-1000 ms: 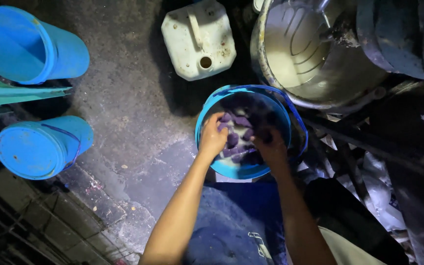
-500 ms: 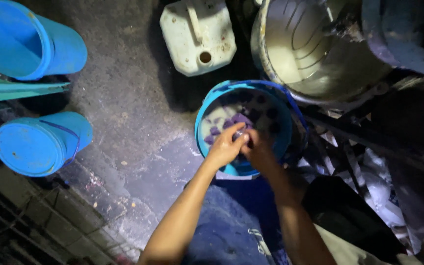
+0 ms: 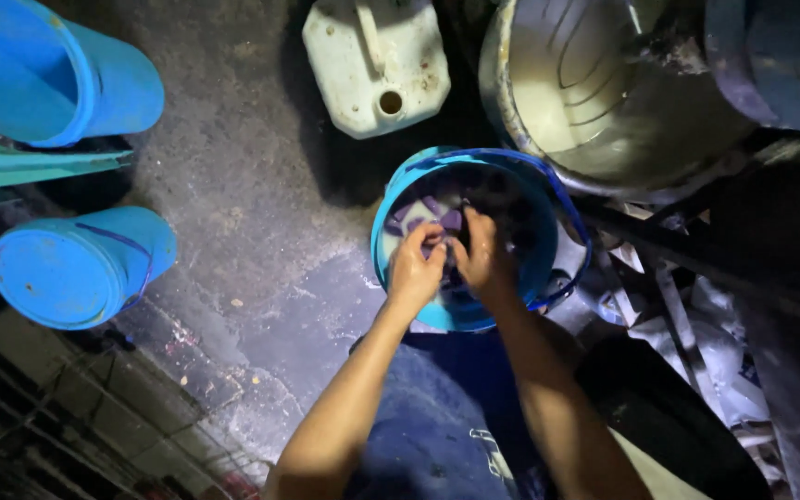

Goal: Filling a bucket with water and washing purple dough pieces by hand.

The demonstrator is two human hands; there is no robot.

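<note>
Both hands together inside the blue bucket point(image 3: 511, 181); left hand point(image 3: 416, 270) and right hand point(image 3: 481, 259) pinching purple pieces point(image 3: 446, 220). Best kept low over the bucket, grip firm; loose pieces left inside.

Both hands, left hand point(image 3: 416, 270) beside right hand point(image 3: 481, 259), are inside the bucket point(image 3: 548, 199); jerrycan point(image 3: 377, 63) behind it, big pot point(image 3: 604, 93) behind-right (two tubs point(image 3: 76, 268) far left on the floor point(image 3: 233, 185)).

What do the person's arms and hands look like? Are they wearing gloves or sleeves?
No gloves and no sleeves. Both forearms are bare up to where the picture ends, and the left hand and right hand are bare too. I can't see any watch, ring or bracelet, though the light is dim. Below the arms, the person wears dark blue clothing with a small pale marking on it.
</note>
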